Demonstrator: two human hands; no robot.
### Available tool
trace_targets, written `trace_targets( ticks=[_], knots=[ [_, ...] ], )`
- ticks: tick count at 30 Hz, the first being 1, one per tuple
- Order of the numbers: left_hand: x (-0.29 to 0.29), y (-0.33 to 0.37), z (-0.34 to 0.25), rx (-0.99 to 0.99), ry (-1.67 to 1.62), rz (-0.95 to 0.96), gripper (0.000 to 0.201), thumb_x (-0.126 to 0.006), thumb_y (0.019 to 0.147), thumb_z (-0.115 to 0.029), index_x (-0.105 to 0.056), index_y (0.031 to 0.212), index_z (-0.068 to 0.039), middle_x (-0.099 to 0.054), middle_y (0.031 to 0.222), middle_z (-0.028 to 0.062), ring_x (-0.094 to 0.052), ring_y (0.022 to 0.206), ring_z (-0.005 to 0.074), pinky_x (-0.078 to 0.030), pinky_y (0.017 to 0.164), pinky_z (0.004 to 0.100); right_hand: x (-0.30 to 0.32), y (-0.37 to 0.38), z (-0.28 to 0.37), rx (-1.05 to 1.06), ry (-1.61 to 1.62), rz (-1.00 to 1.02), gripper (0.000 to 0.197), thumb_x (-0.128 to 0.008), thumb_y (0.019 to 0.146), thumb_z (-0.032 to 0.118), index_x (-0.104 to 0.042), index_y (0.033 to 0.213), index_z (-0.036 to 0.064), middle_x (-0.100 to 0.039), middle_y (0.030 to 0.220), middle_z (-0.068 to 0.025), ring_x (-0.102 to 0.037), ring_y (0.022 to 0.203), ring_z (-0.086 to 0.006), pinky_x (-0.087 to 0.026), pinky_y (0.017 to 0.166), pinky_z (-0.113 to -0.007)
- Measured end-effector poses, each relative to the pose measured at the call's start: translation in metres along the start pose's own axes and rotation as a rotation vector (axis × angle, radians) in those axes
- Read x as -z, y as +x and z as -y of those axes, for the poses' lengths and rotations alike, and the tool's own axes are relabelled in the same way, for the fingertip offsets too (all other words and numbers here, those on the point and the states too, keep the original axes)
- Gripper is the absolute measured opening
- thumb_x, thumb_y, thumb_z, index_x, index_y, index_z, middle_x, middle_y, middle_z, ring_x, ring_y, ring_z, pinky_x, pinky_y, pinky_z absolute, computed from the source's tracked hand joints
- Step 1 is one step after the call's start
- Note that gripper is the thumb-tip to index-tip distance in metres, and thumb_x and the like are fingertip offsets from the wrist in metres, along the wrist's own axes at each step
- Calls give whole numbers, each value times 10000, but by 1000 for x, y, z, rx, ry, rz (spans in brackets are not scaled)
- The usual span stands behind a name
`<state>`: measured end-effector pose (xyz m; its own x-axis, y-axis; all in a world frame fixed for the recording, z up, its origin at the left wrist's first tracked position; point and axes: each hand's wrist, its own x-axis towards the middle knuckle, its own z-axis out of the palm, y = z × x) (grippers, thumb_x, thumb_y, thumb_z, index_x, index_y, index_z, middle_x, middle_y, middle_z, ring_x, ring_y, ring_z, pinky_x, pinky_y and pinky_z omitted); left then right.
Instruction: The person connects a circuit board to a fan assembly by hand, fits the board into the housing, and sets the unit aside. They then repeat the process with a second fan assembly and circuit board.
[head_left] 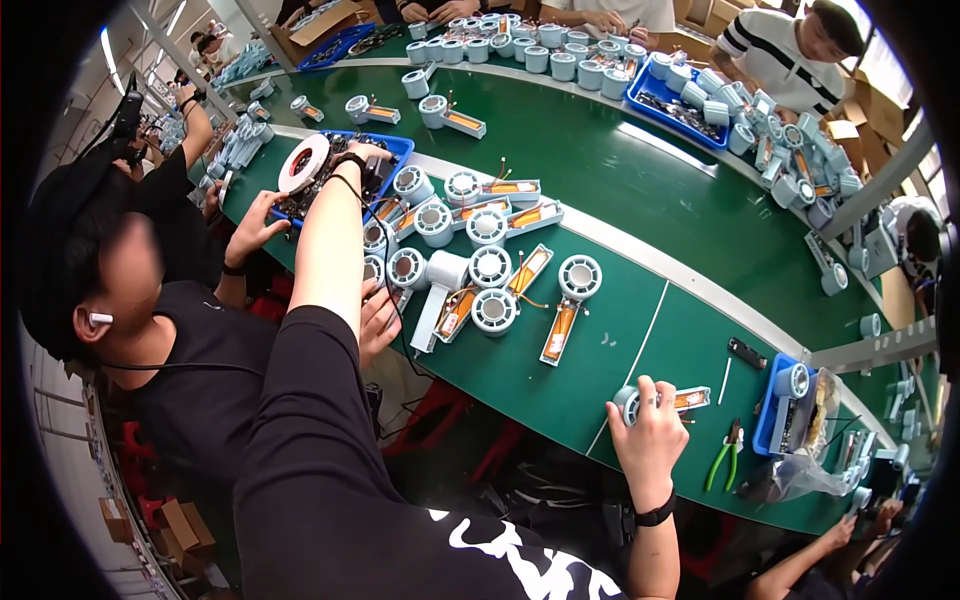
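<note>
At the front edge of the green bench, my right hand is closed around a light-blue handheld fan. The fan's round head shows left of my fingers, and its opened handle with an orange insert sticks out to the right. My left arm stretches far across to a blue tray full of small dark parts. My left hand is over that tray, its fingers too hidden to read. A white-and-red ring-shaped roll lies on the tray beside my wrist. Several opened fans lie between my two hands.
A co-worker at left has one hand beside the tray and another by the fans. Green-handled pliers, a black tool and a blue bin lie at right. Beyond a metal rail runs a green belt carrying more fans.
</note>
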<state>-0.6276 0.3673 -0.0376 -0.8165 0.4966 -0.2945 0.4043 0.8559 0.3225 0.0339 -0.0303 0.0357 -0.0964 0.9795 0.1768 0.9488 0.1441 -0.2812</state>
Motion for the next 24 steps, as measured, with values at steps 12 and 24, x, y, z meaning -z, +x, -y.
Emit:
trace_targets(
  ticks=[12,24],
  knots=[
    [14,-75,-10,-97,380,-42,797,-748,767,-281,-339,1441,-165,-573,1283,233,-551,1146,382,-444,998,520,2,2,2,-14,18,-6,530,-843,766,283,-581,1197,122,-592,1126,-99,-691,798,-325,-547,625,-417],
    [21,-82,15,-415,459,-112,797,-696,827,-229,-361,1550,-206,-556,1436,229,-522,1366,398,-429,1129,540,-7,-3,-4,-3,51,-62,533,-839,770,291,-587,1213,138,-593,1140,-93,-688,816,-319,-552,633,-410]
  ],
)
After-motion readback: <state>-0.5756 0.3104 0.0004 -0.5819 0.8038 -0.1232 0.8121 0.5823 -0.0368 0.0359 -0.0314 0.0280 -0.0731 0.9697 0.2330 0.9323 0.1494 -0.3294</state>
